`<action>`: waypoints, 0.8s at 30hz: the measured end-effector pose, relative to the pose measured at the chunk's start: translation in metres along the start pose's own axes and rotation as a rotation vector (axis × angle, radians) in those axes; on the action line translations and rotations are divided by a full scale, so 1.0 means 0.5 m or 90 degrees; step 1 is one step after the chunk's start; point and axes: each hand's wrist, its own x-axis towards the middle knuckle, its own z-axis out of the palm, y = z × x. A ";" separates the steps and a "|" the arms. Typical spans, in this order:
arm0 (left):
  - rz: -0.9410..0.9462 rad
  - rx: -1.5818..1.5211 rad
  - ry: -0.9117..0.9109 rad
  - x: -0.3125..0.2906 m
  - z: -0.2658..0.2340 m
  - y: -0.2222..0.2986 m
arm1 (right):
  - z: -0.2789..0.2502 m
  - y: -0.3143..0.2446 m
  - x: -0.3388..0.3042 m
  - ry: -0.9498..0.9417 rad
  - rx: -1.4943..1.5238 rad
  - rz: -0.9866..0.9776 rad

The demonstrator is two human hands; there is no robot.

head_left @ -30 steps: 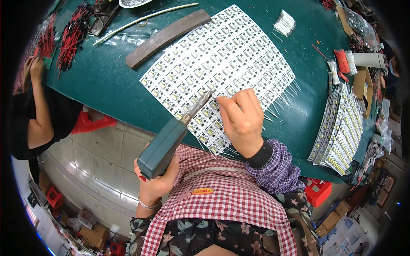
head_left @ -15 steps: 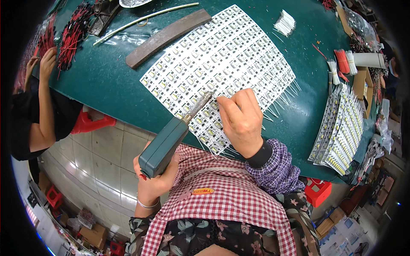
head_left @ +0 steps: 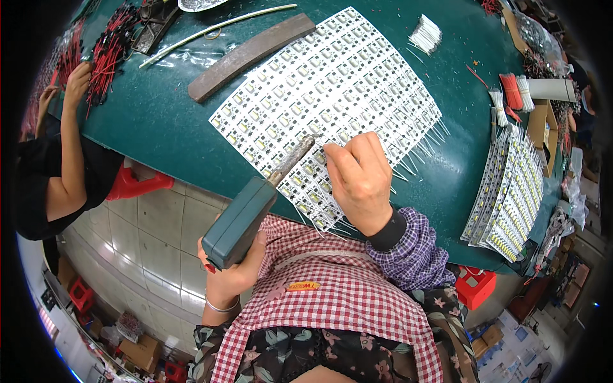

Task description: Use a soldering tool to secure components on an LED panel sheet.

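My left hand [head_left: 235,271] is wrapped round the grip of a dark green soldering gun [head_left: 239,220]. Its metal tip reaches up and right to the middle of a large white sheet of small LED circuit boards [head_left: 319,89]. Just right of the tip, my right hand [head_left: 363,182] hangs over the sheet with thumb and forefinger pinched together. What lies between those fingers is too small to make out. Short white wires [head_left: 412,167] stick out along the sheet's right edge, and a few more at its near corner.
A brown bar [head_left: 252,57] lies against the sheet's far left edge. Bundled white wires [head_left: 426,35] lie at the back, and stacked wired LED sheets [head_left: 507,195] at the right. At far left, a co-worker's hand [head_left: 79,82] is beside red and black wires [head_left: 108,60].
The soldering gun has shifted slightly left, its tip still by my right fingers. My right hand is nearly unmoved. The co-worker's hand has moved a little right and farther away.
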 end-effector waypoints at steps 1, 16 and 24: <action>0.005 0.004 -0.002 0.001 0.000 0.000 | 0.000 0.000 0.000 0.001 -0.001 -0.001; 0.014 -0.034 -0.022 0.010 0.005 0.004 | 0.002 -0.002 0.001 0.009 -0.002 -0.004; 0.112 0.066 -0.031 0.007 0.005 -0.006 | 0.005 -0.002 -0.001 0.017 -0.002 -0.009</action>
